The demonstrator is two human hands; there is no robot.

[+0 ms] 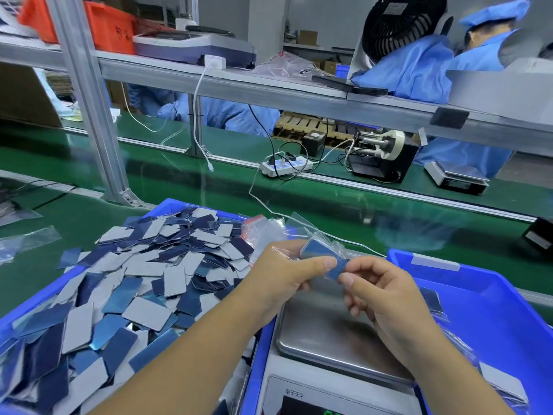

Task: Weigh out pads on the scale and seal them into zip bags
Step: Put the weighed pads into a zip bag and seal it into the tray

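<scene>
Left hand [281, 274] pinches zip bag [321, 250] of pads above scale [335, 333]; right hand [380, 292] pinches its edge, likely to seal; I note pan bare.

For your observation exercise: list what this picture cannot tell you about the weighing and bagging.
- Scale reading: head view, display cut off by the bottom edge.
- Pad count in the zip bag: left hand and right hand cover it.
- Bag's seal: blurred, too small.
</scene>
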